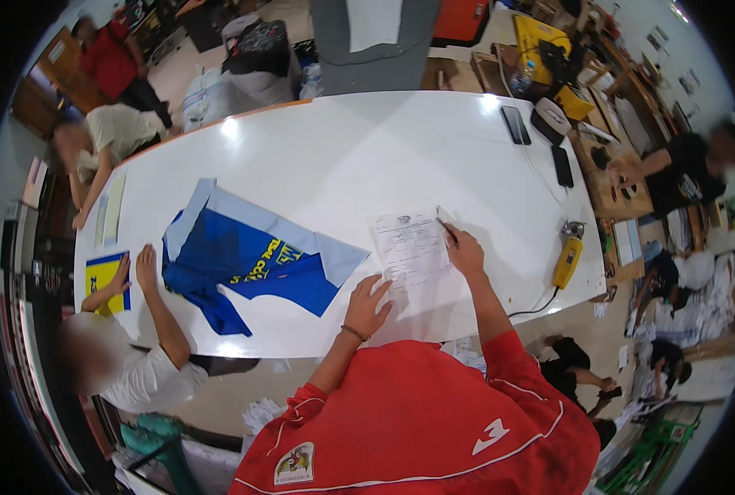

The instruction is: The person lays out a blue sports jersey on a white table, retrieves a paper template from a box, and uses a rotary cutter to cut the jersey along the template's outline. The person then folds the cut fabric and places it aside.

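A white sheet of paper (413,252) printed with a chart lies on the white table (367,148) in front of me. My left hand (367,307), a thin bracelet at its wrist, rests flat on the sheet's lower left corner. My right hand (464,250) grips a dark pen (446,230) whose tip touches the sheet's upper right part. A blue and light-blue shirt (248,264) with yellow print is spread out just left of the paper.
A person in white at the left presses one hand (146,268) beside the shirt and another near a yellow and blue piece (103,279). A yellow corded hand tool (567,261) lies at the table's right edge. Two phones (516,124) (562,166) lie far right. Other people stand around.
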`<state>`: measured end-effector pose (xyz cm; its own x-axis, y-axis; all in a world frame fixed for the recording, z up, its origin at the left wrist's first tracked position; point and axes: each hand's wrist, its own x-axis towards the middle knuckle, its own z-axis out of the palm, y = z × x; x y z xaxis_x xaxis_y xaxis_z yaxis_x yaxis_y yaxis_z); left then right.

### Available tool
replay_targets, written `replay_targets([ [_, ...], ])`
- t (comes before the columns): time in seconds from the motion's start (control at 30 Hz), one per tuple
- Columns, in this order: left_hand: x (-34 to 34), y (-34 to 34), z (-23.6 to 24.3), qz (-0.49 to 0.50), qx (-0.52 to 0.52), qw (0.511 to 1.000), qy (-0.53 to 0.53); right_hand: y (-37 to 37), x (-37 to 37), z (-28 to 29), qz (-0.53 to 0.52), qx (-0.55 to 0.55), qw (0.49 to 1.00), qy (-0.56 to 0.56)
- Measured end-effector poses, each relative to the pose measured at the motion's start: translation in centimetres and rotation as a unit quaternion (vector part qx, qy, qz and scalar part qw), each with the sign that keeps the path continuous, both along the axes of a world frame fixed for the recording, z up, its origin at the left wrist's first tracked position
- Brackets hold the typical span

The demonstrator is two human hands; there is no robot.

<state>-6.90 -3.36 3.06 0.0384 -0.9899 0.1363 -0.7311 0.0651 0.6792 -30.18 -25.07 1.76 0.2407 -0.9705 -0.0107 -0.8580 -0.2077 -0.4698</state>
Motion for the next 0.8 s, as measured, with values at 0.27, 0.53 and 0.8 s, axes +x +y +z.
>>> replay_targets([
  [0.27,1.1,0.7,-1.1,0.101,0.009,0.994,-0.051,-2.2,-7.6,-0.1,-0.074,-0.014,0.986,0.147],
  [0.53,5.4,2.3,-2.3,0.233,0.021,0.968,-0.09,-0.2,-4.3,1.3,-0.043,-0.086,0.995,0.025],
  [0.8,7.2,2.9,-3.8,0.248,0.049,0.959,-0.128,-1.7,-8.8,-1.0,-0.06,-0.043,0.985,0.159],
])
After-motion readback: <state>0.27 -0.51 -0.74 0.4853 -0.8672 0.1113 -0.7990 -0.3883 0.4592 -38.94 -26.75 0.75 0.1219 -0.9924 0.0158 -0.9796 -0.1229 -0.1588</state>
